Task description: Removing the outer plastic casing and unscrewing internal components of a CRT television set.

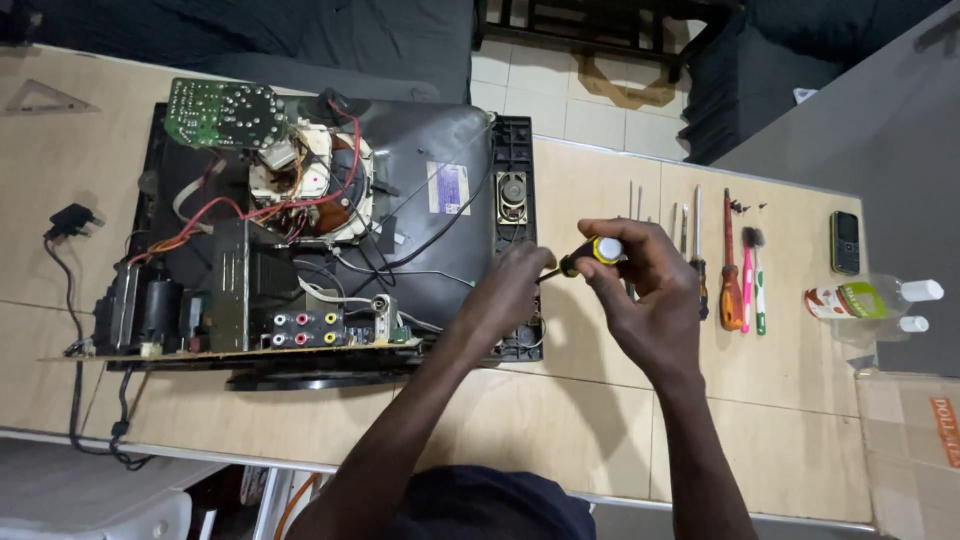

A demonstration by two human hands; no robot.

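Centrally, right hand (pixel 640 285) gripping screwdriver (pixel 590 254), television (pixel 400 160)

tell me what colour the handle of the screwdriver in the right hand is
Yellow and black, on the screwdriver in the right hand; seen in the head view.

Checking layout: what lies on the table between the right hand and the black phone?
In the head view, screwdrivers and two toothbrushes lie between the right hand and phone.

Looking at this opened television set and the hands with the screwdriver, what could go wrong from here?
The screwdriver in the right hand works close to the left hand; a slip might jab its fingers. The tip is also near loose wires along the black frame and might nick them. The circuit board sticks out unsupported and could get bumped.
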